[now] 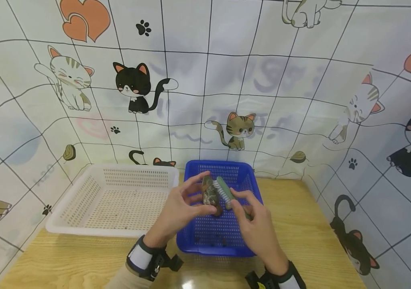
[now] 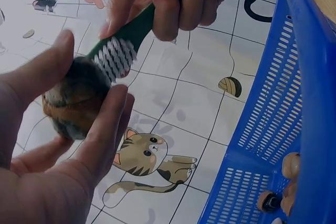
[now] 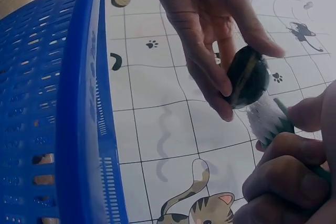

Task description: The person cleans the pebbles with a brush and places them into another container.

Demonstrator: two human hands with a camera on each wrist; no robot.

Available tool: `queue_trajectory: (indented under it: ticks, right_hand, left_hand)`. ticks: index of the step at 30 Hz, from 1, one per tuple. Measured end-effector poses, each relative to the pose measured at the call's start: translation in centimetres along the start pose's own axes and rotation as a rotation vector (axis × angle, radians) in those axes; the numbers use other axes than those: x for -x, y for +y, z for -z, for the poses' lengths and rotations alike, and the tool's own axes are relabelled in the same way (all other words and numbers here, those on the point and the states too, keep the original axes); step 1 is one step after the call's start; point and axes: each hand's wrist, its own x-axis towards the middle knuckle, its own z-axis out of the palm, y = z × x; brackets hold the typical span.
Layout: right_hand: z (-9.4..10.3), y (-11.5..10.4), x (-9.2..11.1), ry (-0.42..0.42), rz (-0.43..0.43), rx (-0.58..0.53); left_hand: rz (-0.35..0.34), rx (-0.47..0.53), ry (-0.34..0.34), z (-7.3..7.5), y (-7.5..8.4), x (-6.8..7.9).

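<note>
In the head view my left hand (image 1: 171, 212) holds a mottled dark green and brown lump (image 1: 210, 190) between thumb and fingers, above the blue basket (image 1: 214, 252). It looks rounded in the left wrist view; I cannot tell whether it is a shell or a stone. My right hand (image 1: 259, 226) grips a green scrubbing brush (image 1: 222, 188) by its handle, fingers curled round it. The white bristles (image 2: 113, 60) meet the lump's side in the left wrist view. Part of the handle is hidden by the right hand.
To the left of the blue basket stands a white perforated basket (image 1: 122, 206) on the wooden table (image 1: 288, 212). Several small tan and dark pieces (image 2: 291, 166) show inside the blue basket. A cat-patterned sheet (image 1: 187, 112) hangs behind and at both sides.
</note>
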Motion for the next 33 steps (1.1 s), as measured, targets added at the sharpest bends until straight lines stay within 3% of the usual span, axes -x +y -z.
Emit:
queue_trajectory:
  ticks: [5, 14, 25, 33]
  right_hand:
    - [0.0, -0.2, 0.2, -0.040, 0.018, -0.041]
    - [-0.5, -0.1, 0.2, -0.022, 0.067, -0.027]
    - [-0.6, -0.1, 0.1, -0.100, -0.008, -0.083]
    - [-1.2, 0.1, 0.3, -0.069, -0.031, -0.096]
  left_hand:
    - [0.021, 0.006, 0.060, 0.4, -0.2, -0.1]
    - [0.004, -0.081, -0.025, -0.1, -0.2, 0.0]
    - [0.046, -0.018, 0.025, -0.1, -0.7, -0.2]
    - [0.084, -0.010, 0.002, -0.2, -0.5, -0.1]
